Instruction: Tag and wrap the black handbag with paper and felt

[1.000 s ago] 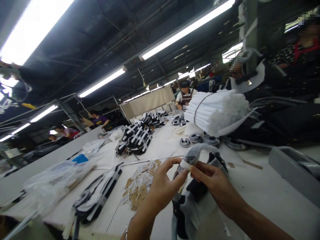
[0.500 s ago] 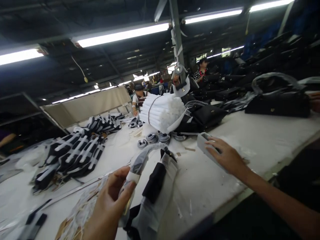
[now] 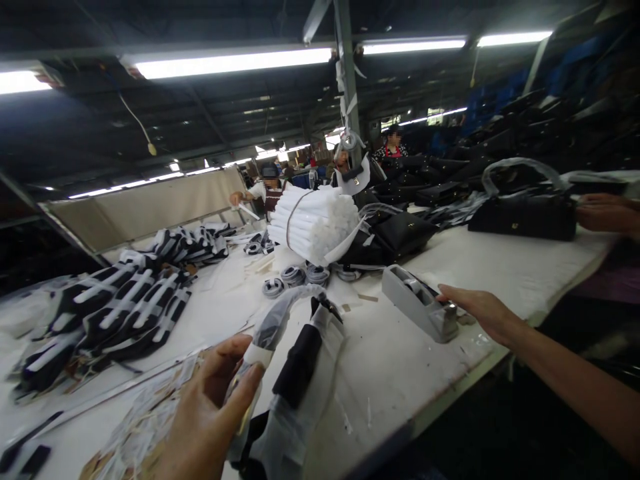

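My left hand (image 3: 215, 400) is closed on a wrapped strap (image 3: 270, 327), thumb and fingers pinching it at a white band. The strap arches up and over to a black piece (image 3: 299, 365) partly covered in clear wrapping, lying on the white table (image 3: 390, 380). To the right stands a grey tape dispenser (image 3: 417, 303). My right hand (image 3: 477, 312) is at its near right end, fingers stretched out at the edge of the dispenser, some of them hidden from view.
A banded white bundle (image 3: 313, 223) stands beyond coiled straps (image 3: 293, 275). Black-and-white pieces (image 3: 125, 300) are heaped at left, paper scraps (image 3: 150, 407) nearer. Another person's hand (image 3: 607, 212) is beside a black handbag (image 3: 523, 217). More people are behind.
My right hand has come off the top of the tape dispenser to its right end. The view has shifted slightly. My left hand still holds the strap. A person behind has raised an arm.
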A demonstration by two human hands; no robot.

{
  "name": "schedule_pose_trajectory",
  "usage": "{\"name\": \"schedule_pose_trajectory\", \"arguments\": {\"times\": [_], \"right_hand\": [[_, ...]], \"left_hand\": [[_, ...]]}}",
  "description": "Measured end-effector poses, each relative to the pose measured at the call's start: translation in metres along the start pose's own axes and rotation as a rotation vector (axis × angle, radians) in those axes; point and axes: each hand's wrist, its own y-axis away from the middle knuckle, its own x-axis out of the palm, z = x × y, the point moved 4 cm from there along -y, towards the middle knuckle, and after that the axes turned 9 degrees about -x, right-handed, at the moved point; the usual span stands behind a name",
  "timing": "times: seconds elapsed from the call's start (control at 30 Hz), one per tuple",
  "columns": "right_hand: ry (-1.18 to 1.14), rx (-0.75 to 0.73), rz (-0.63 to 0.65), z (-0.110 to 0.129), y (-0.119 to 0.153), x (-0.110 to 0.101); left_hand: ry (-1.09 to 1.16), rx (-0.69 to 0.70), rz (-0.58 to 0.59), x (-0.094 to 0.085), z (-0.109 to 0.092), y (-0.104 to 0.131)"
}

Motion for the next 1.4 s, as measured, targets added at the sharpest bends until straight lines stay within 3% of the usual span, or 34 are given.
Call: {"name": "schedule_pose_trajectory", "arguments": {"times": [0.1,0.2,0.3,0.4,0.47,0.53,0.6,0.7,0.87,1.0,1.1,1.2,1.4], "right_hand": [[-0.170,-0.054,-0.005,0.016,0.015,-0.010],[-0.267,0.042,0.013,0.013,0.032,-0.016],[-0.296,0.212,0.019,-0.018,0.048,-0.015],[-0.275,0.330,-0.057,-0.061,0.064,-0.015],[-0.238,0.339,-0.121,-0.082,0.074,-0.016],[-0.143,0.249,-0.121,-0.085,0.082,-0.015],[-0.010,0.085,-0.061,-0.066,0.089,-0.009],[0.041,-0.174,0.055,-0.007,0.099,0.017],[-0.207,-0.535,0.371,0.113,0.127,0.091],[-0.391,-0.633,0.593,0.178,0.150,0.150],[-0.460,-0.572,0.674,0.202,0.159,0.187],[-0.427,-0.476,0.669,0.208,0.161,0.213],[-0.262,-0.379,0.653,0.206,0.158,0.225]], "left_hand": [[0.007,-0.013,0.013,-0.002,0.004,-0.004],[0.002,-0.030,0.040,-0.005,0.009,-0.010],[-0.002,-0.030,0.047,-0.006,0.013,-0.013],[0.018,-0.019,0.027,-0.007,0.015,-0.014],[0.024,-0.020,0.023,-0.007,0.016,-0.014],[0.025,-0.024,0.031,-0.006,0.016,-0.015],[0.028,-0.015,0.044,-0.005,0.015,-0.015],[0.057,0.032,0.055,0.000,0.008,-0.013],[0.071,0.179,0.108,0.008,0.001,-0.008],[0.068,0.290,0.094,0.010,0.004,-0.012],[0.027,0.349,0.054,0.012,0.005,-0.011],[0.000,0.406,0.019,0.013,0.002,-0.006],[0.056,0.384,0.048,0.009,-0.001,-0.002]]}}
